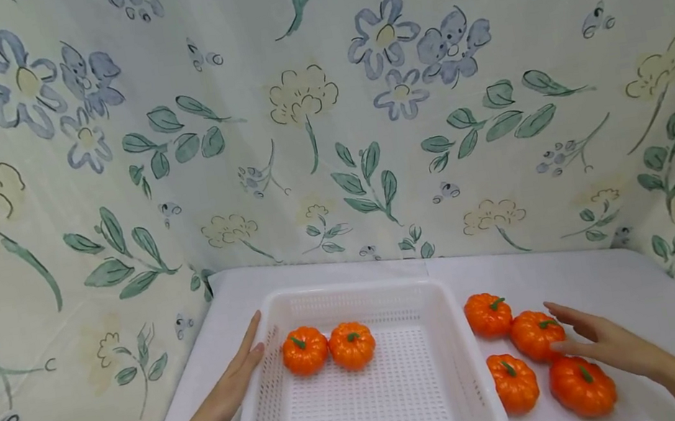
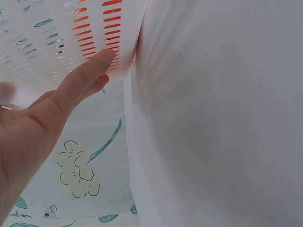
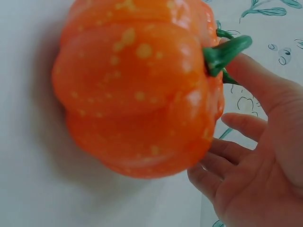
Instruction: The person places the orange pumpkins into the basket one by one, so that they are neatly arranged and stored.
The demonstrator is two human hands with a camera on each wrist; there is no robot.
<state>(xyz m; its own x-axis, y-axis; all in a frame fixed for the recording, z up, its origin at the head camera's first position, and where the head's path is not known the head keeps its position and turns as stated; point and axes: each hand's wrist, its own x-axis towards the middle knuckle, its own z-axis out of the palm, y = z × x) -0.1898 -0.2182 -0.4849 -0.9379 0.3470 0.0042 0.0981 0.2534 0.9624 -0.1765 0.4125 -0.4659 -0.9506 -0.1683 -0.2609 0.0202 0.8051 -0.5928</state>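
Note:
A white plastic basket (image 1: pixel 368 417) stands on the table, with two small orange pumpkins, a left one (image 1: pixel 305 351) and a right one (image 1: pixel 352 346), inside near its back left. My left hand (image 1: pixel 227 394) lies along the basket's left side, fingers extended against its slotted wall (image 2: pixel 87 28). Right of the basket sit several more pumpkins. My right hand (image 1: pixel 609 341) has its fingers spread at the right side of the middle pumpkin (image 1: pixel 536 335). Just below that hand is the front right pumpkin (image 1: pixel 582 386), large in the right wrist view with its green stem (image 3: pixel 227 54).
Another pumpkin (image 1: pixel 488 314) sits at the back beside the basket, and one more (image 1: pixel 513 383) is close to its right wall. A white cloth (image 1: pixel 671 299) covers the table. Behind and to the sides hangs a floral curtain (image 1: pixel 285 211).

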